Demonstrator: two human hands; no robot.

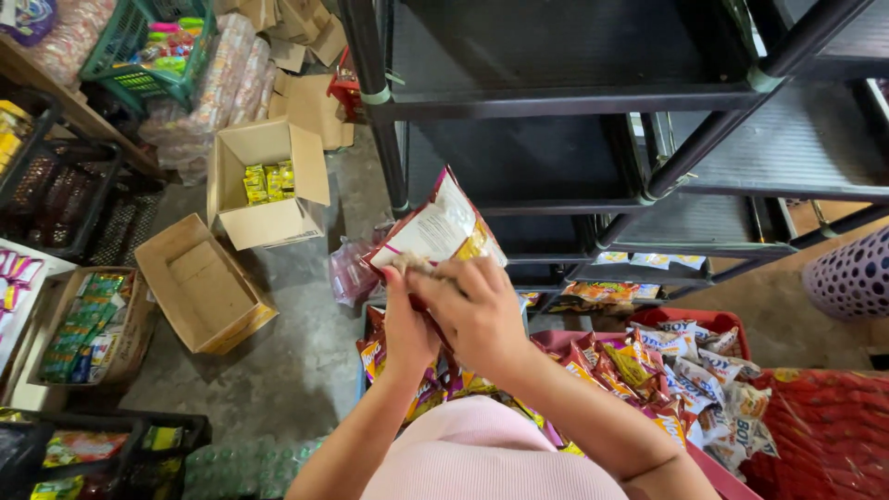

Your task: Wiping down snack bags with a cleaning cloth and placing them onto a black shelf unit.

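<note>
Both my hands hold one snack packet (pixel 437 227), red-edged with a white and yellow face, raised in front of a black metal shelf rack (pixel 556 102). My left hand (pixel 405 319) grips its lower left corner from below. My right hand (pixel 477 310) pinches its lower edge, fingers curled over the left hand. Below my arms lies a heap of similar red, yellow and white snack packets (pixel 648 370) in a red container (pixel 681 319).
On the concrete floor at left stand an open carton with yellow packets (pixel 269 181), an empty carton (pixel 204 282) and a carton of green packets (pixel 88 324). Black crates (pixel 56 190), a green basket (pixel 139 46) and a lilac perforated basket (pixel 852 273) surround me.
</note>
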